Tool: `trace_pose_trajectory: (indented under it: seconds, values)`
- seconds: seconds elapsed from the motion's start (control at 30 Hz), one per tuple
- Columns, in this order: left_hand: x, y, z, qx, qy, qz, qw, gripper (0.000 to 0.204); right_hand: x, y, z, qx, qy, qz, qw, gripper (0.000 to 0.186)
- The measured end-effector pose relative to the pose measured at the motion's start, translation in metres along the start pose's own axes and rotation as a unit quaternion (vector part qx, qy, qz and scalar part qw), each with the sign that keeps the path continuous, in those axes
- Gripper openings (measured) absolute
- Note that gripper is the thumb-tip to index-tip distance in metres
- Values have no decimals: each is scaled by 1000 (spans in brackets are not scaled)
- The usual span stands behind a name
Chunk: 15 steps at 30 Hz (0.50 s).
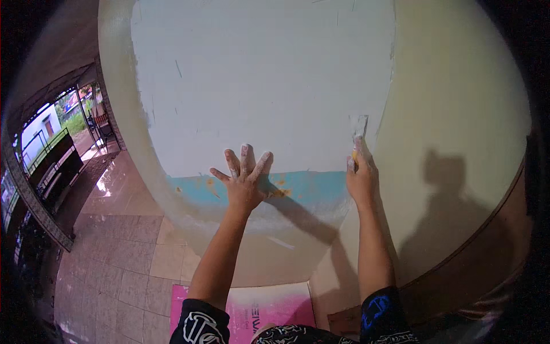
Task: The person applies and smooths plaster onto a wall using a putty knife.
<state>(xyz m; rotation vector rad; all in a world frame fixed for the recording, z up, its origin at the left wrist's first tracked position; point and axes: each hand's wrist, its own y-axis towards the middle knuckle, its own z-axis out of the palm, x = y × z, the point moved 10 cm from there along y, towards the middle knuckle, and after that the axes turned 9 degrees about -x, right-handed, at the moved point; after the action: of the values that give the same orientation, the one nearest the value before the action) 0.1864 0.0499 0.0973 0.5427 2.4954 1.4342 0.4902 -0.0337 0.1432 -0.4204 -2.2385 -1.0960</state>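
My left hand (247, 182) lies with its fingers spread against the wall, at the lower edge of a large white coated patch (263, 86). White residue covers its fingertips. Below that edge runs a bare turquoise strip (315, 182) with rusty brown spots. My right hand (362, 172) is wrapped around the handle of a putty knife (358, 125), whose blade points up near the patch's right edge. A bit of yellow handle shows between the fingers; the rest is hidden in the hand.
A cream side wall (452, 86) meets the patched wall at a corner on the right. On the floor below lies a pink printed sheet (240, 304). Grey and tan tiles (114, 258) stretch left toward an open doorway (86, 114) with a dark railing outside.
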Motion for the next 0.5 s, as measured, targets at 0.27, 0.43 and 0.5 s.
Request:
trace_pose_trajectory:
  seconds: [0.27, 0.43, 0.5]
  values:
    - [-11, 3, 4, 23, -7, -13, 1000, 120, -67, -68, 57, 23, -9, -7, 1000, 55]
    - [-18, 3, 7, 6, -20, -23, 1000, 118, -22, 1, 12, -75, -19, -115, 990, 63]
    - [-11, 1, 6, 3, -4, -18, 1000, 119, 2, 18, 9, -41, -20, -108, 993, 60]
